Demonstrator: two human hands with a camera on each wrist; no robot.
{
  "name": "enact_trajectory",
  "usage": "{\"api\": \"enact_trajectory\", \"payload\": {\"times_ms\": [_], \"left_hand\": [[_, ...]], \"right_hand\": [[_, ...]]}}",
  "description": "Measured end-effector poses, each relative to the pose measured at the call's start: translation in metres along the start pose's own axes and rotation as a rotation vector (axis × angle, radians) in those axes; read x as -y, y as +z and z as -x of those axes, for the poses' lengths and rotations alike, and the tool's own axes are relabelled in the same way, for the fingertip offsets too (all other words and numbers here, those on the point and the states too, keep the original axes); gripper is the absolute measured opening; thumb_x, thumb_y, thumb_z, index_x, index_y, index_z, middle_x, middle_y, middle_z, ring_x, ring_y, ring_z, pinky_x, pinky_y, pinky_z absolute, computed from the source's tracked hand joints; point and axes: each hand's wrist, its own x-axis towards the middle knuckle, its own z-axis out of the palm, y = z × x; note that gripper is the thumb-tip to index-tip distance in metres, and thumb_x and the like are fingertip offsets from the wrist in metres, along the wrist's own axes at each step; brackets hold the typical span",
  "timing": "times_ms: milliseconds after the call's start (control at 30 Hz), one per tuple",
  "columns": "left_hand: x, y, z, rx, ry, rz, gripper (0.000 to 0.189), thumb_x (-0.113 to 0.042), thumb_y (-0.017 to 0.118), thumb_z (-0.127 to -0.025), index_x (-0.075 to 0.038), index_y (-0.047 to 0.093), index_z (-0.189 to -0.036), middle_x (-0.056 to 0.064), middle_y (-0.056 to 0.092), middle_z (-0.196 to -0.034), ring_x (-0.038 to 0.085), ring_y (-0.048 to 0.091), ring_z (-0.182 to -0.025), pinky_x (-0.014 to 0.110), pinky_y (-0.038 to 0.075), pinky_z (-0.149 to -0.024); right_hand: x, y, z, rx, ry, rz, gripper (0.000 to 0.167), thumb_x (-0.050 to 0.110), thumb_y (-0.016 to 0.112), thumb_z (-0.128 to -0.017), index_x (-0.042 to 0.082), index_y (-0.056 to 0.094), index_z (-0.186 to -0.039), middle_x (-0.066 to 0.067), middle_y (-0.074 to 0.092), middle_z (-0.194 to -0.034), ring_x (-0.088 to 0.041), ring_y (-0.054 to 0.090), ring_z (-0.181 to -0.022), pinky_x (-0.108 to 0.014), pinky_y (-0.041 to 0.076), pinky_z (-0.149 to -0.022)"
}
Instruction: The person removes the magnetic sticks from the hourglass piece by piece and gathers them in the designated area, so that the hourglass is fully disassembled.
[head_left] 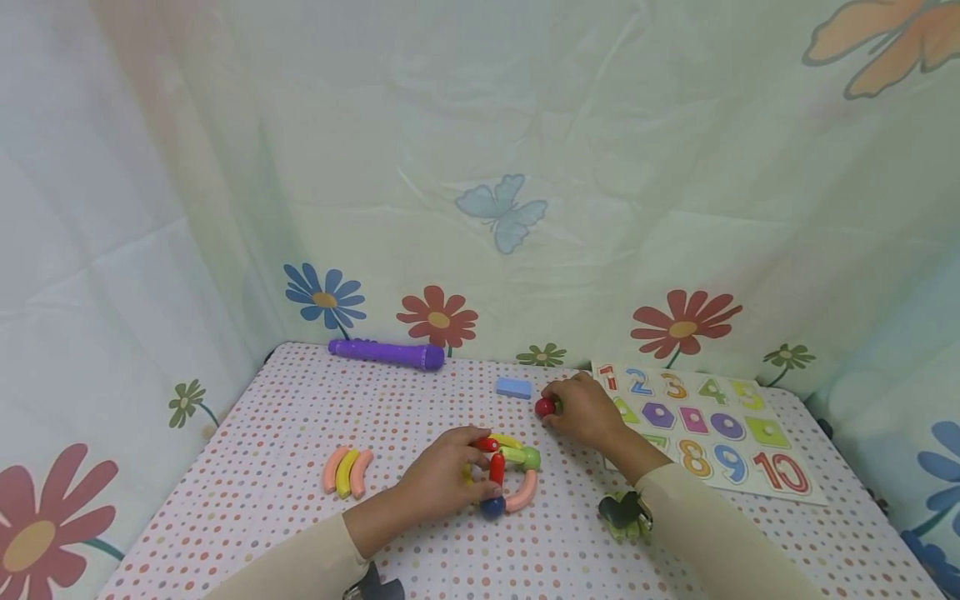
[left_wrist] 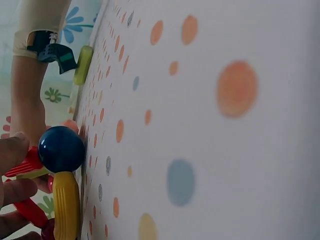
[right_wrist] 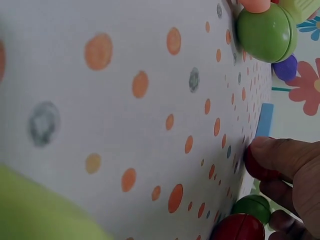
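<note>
On the dotted table, my left hand (head_left: 444,477) grips a structure of toy sticks and balls, its fingers curled at red sticks (head_left: 497,469). The structure includes a dark blue ball (left_wrist: 61,149), a yellow curved stick (left_wrist: 66,205), a pink curved stick (head_left: 522,492) and a green ball (right_wrist: 265,32). Farther back and to the right, my right hand (head_left: 588,414) pinches a red ball (right_wrist: 257,164) between thumb and fingers. Under that hand's other fingers lie a green ball (right_wrist: 252,207) and a second red ball (right_wrist: 239,228), mostly hidden in the head view.
Pink and yellow curved sticks (head_left: 345,472) lie to the left. A purple toy microphone (head_left: 386,353) and a light blue block (head_left: 513,387) are near the back edge. The number puzzle board (head_left: 750,454) lies at right, partly behind my right forearm.
</note>
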Motion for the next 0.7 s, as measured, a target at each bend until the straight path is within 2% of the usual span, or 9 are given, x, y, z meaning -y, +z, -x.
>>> {"api": "enact_trajectory", "payload": {"times_ms": [167, 400, 600, 700], "left_hand": [[0.001, 0.002, 0.002, 0.034, -0.041, -0.012, 0.032, -0.048, 0.085, -0.081, -0.023, 0.080, -0.101, -0.001, 0.047, -0.154, 0.024, 0.038, -0.145, 0.047, 0.035, -0.116], [0.002, 0.003, 0.007, 0.068, -0.065, -0.016, 0.032, -0.049, 0.085, -0.081, -0.028, 0.079, -0.104, 0.000, 0.039, -0.160, 0.025, 0.031, -0.149, 0.048, 0.033, -0.117], [0.002, 0.002, 0.008, 0.090, -0.059, -0.024, 0.033, -0.049, 0.086, -0.080, -0.027, 0.079, -0.104, 0.001, 0.038, -0.161, 0.026, 0.029, -0.150, 0.049, 0.033, -0.117], [0.003, 0.003, 0.008, 0.097, -0.059, -0.022, 0.034, -0.050, 0.086, -0.080, -0.026, 0.079, -0.103, 0.001, 0.038, -0.161, 0.027, 0.027, -0.151, 0.050, 0.032, -0.117]], "right_hand": [[0.000, 0.000, 0.000, 0.005, -0.007, 0.020, 0.040, 0.021, 0.090, -0.079, 0.010, 0.075, -0.114, -0.001, 0.070, -0.097, -0.027, 0.056, -0.103, -0.043, 0.052, -0.081], [0.007, -0.009, 0.007, 0.007, 0.014, 0.022, 0.043, 0.023, 0.089, -0.080, 0.011, 0.074, -0.118, -0.005, 0.072, -0.109, -0.031, 0.056, -0.115, -0.047, 0.053, -0.091], [0.020, -0.022, 0.023, 0.030, -0.044, -0.084, 0.032, 0.020, 0.086, -0.084, 0.012, 0.075, -0.113, -0.001, 0.069, -0.102, -0.025, 0.057, -0.108, -0.043, 0.054, -0.087], [0.029, -0.024, 0.036, 0.050, -0.094, -0.135, 0.031, 0.019, 0.085, -0.086, 0.013, 0.074, -0.114, 0.001, 0.069, -0.104, -0.022, 0.059, -0.106, -0.041, 0.054, -0.088]]}}
